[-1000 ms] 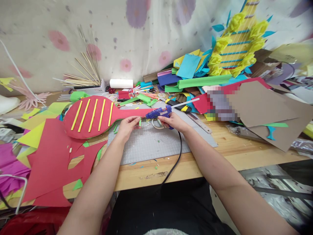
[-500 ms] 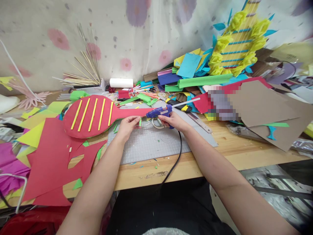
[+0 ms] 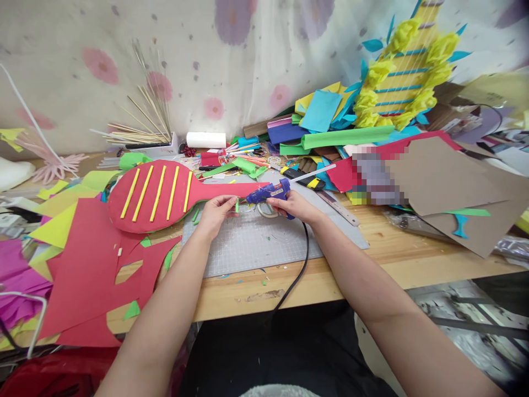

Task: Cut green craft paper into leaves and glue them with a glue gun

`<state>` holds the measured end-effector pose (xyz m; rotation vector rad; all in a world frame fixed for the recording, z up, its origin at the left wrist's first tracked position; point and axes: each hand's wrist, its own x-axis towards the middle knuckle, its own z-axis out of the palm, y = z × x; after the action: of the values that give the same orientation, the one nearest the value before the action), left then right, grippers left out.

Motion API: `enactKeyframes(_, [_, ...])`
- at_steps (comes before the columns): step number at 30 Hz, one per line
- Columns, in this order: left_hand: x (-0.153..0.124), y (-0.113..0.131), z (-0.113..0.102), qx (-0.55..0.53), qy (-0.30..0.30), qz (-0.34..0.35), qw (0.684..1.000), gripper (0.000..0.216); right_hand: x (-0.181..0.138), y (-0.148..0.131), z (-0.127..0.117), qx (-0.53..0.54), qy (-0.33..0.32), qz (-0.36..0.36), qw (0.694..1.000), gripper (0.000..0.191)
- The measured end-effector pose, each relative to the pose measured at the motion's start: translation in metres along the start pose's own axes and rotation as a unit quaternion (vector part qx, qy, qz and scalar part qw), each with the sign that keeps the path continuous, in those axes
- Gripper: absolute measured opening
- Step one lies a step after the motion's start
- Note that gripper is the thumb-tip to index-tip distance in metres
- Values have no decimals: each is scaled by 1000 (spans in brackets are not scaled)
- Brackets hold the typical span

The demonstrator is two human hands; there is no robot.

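Note:
My right hand (image 3: 294, 205) is wrapped round a blue glue gun (image 3: 268, 191) with a long white glue stick in its back end. Its nozzle points left, close to a small green strip (image 3: 237, 206) pinched upright between the thumb and fingers of my left hand (image 3: 218, 214). Behind my hands lies a red paddle-shaped piece (image 3: 140, 212), its long neck reaching right behind the gun. Several yellow sticks (image 3: 169, 193) cross its round part. Short green pieces (image 3: 195, 216) rest on the grey cutting mat (image 3: 248, 251) near my left hand.
Red paper sheets (image 3: 88, 264) cover the table's left side. A metal ruler (image 3: 339, 208) and a yellow-black cutter (image 3: 303, 178) lie right of the gun. Brown card (image 3: 446, 176) is piled further right. A yellow flower-trimmed guitar shape (image 3: 399, 82) stands behind. The gun's black cord (image 3: 305, 264) hangs over the front edge.
The glue gun has tilted very slightly, its back end a little lower. My left hand stays in nearly the same place with the green strip.

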<state>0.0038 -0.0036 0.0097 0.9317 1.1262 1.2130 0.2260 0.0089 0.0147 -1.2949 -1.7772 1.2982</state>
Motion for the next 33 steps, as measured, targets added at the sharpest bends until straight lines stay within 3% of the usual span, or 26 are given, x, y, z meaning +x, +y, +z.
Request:
enactKeyframes(21, [2, -1, -3, -28, 17, -9, 999, 38, -4, -3, -2, -3, -63, -18, 998, 46])
enactKeyframes(24, [2, 1, -4, -62, 27, -18, 998, 39, -4, 0, -9, 24, 4, -23, 999, 44])
enactKeyframes(27, [3, 3, -5, -93, 40, -28, 994, 38, 1, 11, -23, 30, 168, -19, 985, 43])
enactKeyframes(30, [4, 4, -6, -109, 50, -30, 992, 33, 9, 29, -37, -34, 307, 20, 951, 43])
enactKeyframes(33, [4, 4, -6, -113, 53, -23, 992, 31, 14, 42, -43, -120, 342, 44, 931, 51])
